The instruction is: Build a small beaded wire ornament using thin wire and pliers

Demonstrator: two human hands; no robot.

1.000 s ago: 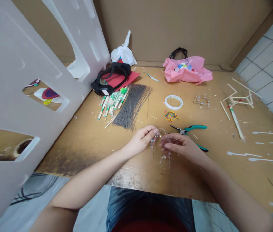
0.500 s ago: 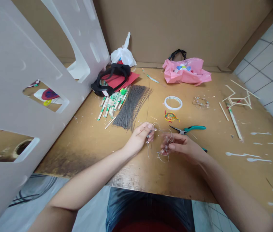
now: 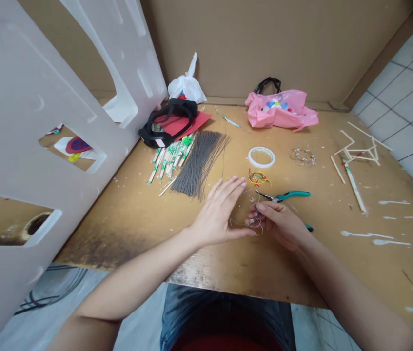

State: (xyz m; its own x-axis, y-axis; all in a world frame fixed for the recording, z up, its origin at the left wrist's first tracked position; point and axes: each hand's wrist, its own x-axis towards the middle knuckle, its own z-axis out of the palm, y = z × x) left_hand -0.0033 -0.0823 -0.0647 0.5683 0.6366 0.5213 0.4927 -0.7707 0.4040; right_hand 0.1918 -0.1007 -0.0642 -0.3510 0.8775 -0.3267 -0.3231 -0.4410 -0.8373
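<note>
Between the thumb and fingers of my right hand [image 3: 277, 219] is a loop of thin wire strung with small clear beads [image 3: 255, 213]. Loose wire ends curl out from it on several sides. My left hand [image 3: 221, 214] is spread just to the left, thumb stretched toward the lower edge of the loop and fingers pointing away from me. Whether the left thumb touches the wire I cannot tell. Behind my right hand lie pliers with teal handles [image 3: 294, 194], their jaws pointing left. A small tangle of yellow, red and green bands [image 3: 258, 177] rests beyond the loop.
A bundle of grey wires [image 3: 199, 165] and wrapped chopsticks [image 3: 169, 161] lie left, near a black headset strap [image 3: 151, 127]. Farther back are a tape roll [image 3: 261, 157], a beaded wire ring [image 3: 303, 156] and a pink bag [image 3: 283, 109]. A stick frame [image 3: 362, 153] lies right.
My left hand has let go of its part of the beaded wire and opened out flat. The beaded loop is now gathered in my right hand alone.
</note>
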